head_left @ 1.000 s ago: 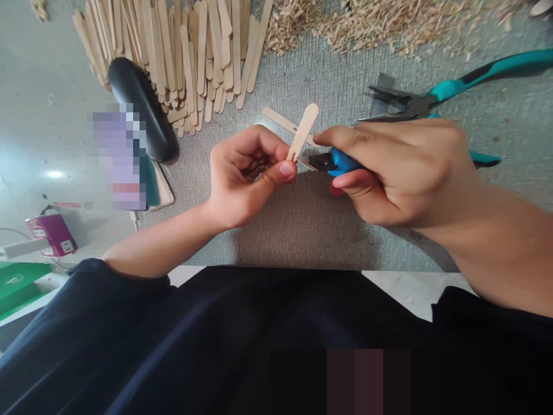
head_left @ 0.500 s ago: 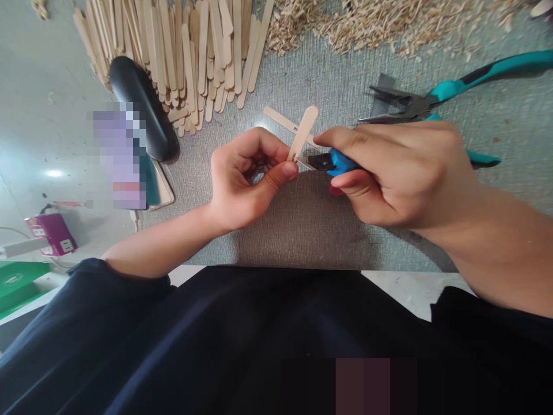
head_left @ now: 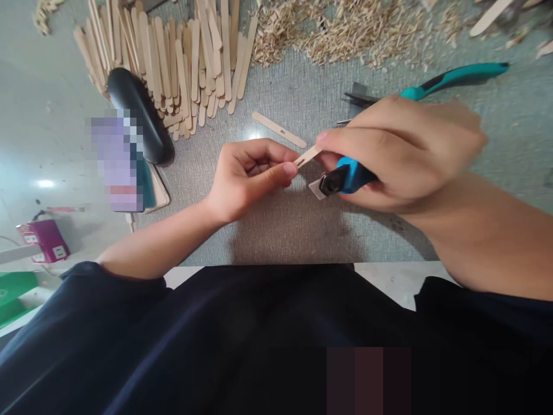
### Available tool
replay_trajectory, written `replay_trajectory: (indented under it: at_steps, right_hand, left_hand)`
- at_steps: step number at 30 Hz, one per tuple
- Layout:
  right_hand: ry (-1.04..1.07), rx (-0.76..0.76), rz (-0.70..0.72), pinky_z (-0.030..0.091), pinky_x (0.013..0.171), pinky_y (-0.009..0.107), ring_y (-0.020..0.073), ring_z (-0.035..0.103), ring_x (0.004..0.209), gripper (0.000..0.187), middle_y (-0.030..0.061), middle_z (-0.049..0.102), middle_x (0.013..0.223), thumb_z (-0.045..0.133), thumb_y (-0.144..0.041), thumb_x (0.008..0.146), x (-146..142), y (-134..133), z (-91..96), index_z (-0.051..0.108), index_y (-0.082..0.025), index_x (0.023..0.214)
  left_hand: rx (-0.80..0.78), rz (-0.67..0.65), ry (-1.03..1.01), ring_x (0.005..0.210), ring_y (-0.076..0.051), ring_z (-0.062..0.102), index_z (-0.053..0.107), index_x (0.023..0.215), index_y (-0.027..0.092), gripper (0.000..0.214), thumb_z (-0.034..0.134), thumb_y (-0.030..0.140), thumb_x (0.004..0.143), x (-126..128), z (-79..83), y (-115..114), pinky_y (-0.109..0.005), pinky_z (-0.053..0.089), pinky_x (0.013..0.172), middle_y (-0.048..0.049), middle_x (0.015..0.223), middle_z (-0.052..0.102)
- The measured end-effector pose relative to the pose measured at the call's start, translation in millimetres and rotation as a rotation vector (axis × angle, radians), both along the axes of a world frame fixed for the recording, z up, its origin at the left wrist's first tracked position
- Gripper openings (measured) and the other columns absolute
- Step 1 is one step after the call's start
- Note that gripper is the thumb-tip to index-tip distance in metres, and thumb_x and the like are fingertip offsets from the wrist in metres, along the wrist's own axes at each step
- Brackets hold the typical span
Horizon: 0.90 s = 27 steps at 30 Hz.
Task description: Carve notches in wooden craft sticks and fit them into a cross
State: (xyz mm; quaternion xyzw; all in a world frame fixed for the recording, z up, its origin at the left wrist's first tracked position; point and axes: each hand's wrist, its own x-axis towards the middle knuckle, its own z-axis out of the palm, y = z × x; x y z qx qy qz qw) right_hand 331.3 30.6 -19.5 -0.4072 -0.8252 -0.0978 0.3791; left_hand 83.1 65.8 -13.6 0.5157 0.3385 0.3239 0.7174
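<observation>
My left hand [head_left: 248, 176] pinches one end of a thin wooden craft stick [head_left: 307, 156] between thumb and fingers. The stick lies tilted toward my right hand [head_left: 397, 153], whose fingertips touch its other end. That right hand is wrapped round a blue-handled utility knife [head_left: 343, 177], with the short blade poking out just below the stick. Both hands hover over a grey mat [head_left: 285, 225].
A loose stick [head_left: 279, 129] lies on the mat behind the hands. A big pile of sticks [head_left: 181, 52] sits far left, wood shavings [head_left: 345, 29] far middle. Teal pliers [head_left: 449, 78] lie behind my right hand. A black object [head_left: 138, 115] rests at left.
The held stick has swung from nearly upright to lying low toward my right hand. My right hand with the knife has shifted down and right, blurred by motion. The view has tilted slightly.
</observation>
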Motion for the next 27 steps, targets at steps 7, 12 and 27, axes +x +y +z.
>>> replay_trajectory:
  at_steps: [7,12,27]
  right_hand:
    - [0.037,-0.026,0.072,0.043,0.060,0.035,0.0174,0.063,0.067,0.008,-0.0012,0.078,0.088,0.075,-0.023,0.107,-9,-3,6.8,0.070,-0.028,0.111]
    - [0.104,-0.198,0.100,0.039,0.059,0.036,0.0182,0.058,0.065,0.008,-0.0010,0.071,0.082,0.065,-0.024,0.109,-20,-14,1.3,0.066,-0.028,0.101]
    - [-0.119,-0.447,-0.036,0.036,0.063,0.037,0.0187,0.059,0.065,0.081,0.0022,0.065,0.077,0.022,-0.091,0.118,0,-5,13.5,0.065,-0.025,0.100]
  left_hand:
    - [-0.136,-0.003,-0.138,0.070,-0.012,0.079,0.083,0.109,0.022,0.049,0.082,0.071,0.107,0,-14.7,5,-0.025,0.066,0.061,-0.0015,0.089,0.081]
    - [0.024,0.018,-0.192,0.092,-0.014,0.086,0.084,0.099,0.027,0.033,0.102,0.054,0.096,6,-9.8,-7,-0.029,0.074,0.084,0.0013,0.098,0.086]
    - [-0.091,-0.024,-0.285,0.060,-0.009,0.066,0.063,0.096,0.024,0.050,0.092,0.064,0.104,7,-11.7,-4,-0.022,0.058,0.059,0.0066,0.071,0.069]
